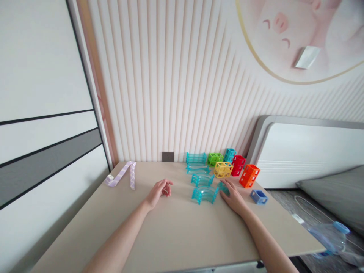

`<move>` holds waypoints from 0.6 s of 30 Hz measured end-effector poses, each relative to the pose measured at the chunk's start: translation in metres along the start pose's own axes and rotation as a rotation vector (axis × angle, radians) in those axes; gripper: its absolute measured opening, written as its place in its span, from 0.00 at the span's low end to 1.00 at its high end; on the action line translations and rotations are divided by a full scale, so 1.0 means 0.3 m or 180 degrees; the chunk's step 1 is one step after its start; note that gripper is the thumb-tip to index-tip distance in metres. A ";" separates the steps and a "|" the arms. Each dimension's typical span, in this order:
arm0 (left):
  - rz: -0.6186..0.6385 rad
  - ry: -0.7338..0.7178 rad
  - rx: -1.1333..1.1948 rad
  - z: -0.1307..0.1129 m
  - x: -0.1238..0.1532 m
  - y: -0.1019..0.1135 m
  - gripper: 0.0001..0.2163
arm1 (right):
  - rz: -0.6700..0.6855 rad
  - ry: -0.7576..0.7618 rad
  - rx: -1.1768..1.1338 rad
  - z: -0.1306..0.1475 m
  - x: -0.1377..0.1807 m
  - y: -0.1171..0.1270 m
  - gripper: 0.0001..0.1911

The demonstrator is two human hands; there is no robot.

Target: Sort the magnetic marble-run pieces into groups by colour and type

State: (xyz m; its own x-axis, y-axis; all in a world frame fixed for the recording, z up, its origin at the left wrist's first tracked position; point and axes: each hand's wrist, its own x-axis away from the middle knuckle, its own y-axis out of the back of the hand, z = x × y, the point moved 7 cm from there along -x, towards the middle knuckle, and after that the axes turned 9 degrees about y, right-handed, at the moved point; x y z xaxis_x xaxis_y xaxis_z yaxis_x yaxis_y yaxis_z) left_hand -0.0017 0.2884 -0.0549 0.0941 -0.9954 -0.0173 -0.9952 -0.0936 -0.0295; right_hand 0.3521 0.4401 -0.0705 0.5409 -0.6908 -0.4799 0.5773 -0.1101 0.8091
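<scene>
My left hand (159, 192) rests on the table with its fingers loosely bent and partly apart, holding nothing. My right hand (233, 197) has its thumb and fingers around a translucent teal track piece (223, 187), which they partly cover. Left of it lies a curved teal track piece (205, 194), with a smaller curved teal piece (202, 179) behind. Farther back are a wavy teal piece (198, 169) and a straight teal piece (196, 158). A yellow open-frame block (223, 169) sits just beyond my right fingers.
Green (215, 159), teal (229, 155), red (238, 165) and orange (249, 175) frame blocks stand at the back right. A blue block (259, 196) lies near the right table edge. A lilac ribbon (122, 175) lies at left. Beyond the table is a plastic bottle (328, 235).
</scene>
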 end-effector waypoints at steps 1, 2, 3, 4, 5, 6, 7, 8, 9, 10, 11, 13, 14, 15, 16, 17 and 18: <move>-0.0129 -0.0123 -0.0333 -0.015 0.004 0.007 0.27 | -0.0020 -0.0003 -0.0019 -0.004 0.002 -0.001 0.27; -0.0290 -0.0254 -0.0667 -0.034 0.008 0.018 0.25 | -0.0035 -0.0015 -0.0030 -0.008 0.003 -0.002 0.27; -0.0459 -0.0376 -0.0951 -0.057 0.012 0.032 0.22 | -0.0043 -0.0025 -0.0037 -0.011 0.003 -0.003 0.27; -0.0614 -0.0473 -0.1124 -0.082 0.015 0.052 0.19 | -0.0044 -0.0032 -0.0039 -0.013 0.004 -0.005 0.27; -0.0766 -0.0557 -0.1255 -0.109 0.019 0.077 0.15 | -0.0037 -0.0034 -0.0038 -0.014 0.004 -0.007 0.27; -0.0920 -0.0636 -0.1412 -0.138 0.022 0.106 0.12 | -0.0028 -0.0033 -0.0033 -0.014 0.005 -0.009 0.27; -0.1091 -0.0715 -0.1641 -0.169 0.027 0.140 0.10 | -0.0018 -0.0035 -0.0025 -0.014 0.006 -0.011 0.27; -0.1351 -0.0828 -0.2191 -0.204 0.037 0.175 0.09 | -0.0015 -0.0040 -0.0016 -0.013 0.007 -0.012 0.27; -0.1606 -0.0875 -0.2796 -0.232 0.047 0.211 0.10 | -0.0014 -0.0044 -0.0010 -0.010 0.008 -0.012 0.28; -0.1842 -0.0847 -0.3330 -0.252 0.059 0.251 0.10 | -0.0015 -0.0046 -0.0010 -0.007 0.009 -0.011 0.30; -0.2108 -0.0752 -0.3779 -0.265 0.073 0.297 0.12 | -0.0019 -0.0054 -0.0008 -0.003 0.010 -0.009 0.33; -0.2649 -0.0496 -0.4438 -0.273 0.114 0.390 0.14 | -0.0031 -0.0095 0.0014 0.007 0.012 -0.001 0.38; -0.2829 -0.0373 -0.4674 -0.267 0.134 0.429 0.15 | -0.0044 -0.0113 0.0033 0.013 0.011 0.006 0.39; -0.2981 -0.0248 -0.4877 -0.257 0.154 0.462 0.15 | -0.0069 -0.0112 0.0053 0.021 0.010 0.014 0.40; -0.3094 -0.0113 -0.5067 -0.244 0.171 0.490 0.15 | -0.0113 -0.0082 0.0068 0.031 0.008 0.025 0.40; -0.3163 0.0023 -0.5246 -0.231 0.183 0.511 0.15 | -0.0174 -0.0024 0.0074 0.043 0.005 0.037 0.40; -0.3199 0.0156 -0.5399 -0.218 0.191 0.526 0.15 | -0.0245 0.0041 0.0078 0.054 0.002 0.050 0.40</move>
State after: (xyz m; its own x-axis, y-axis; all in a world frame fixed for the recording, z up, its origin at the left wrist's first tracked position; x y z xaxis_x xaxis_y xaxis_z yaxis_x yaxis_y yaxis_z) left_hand -0.1550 0.2152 0.0049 0.5728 -0.5765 -0.5826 0.4068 -0.4172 0.8127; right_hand 0.3513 0.4264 -0.0531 0.5035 -0.6703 -0.5452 0.6024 -0.1800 0.7776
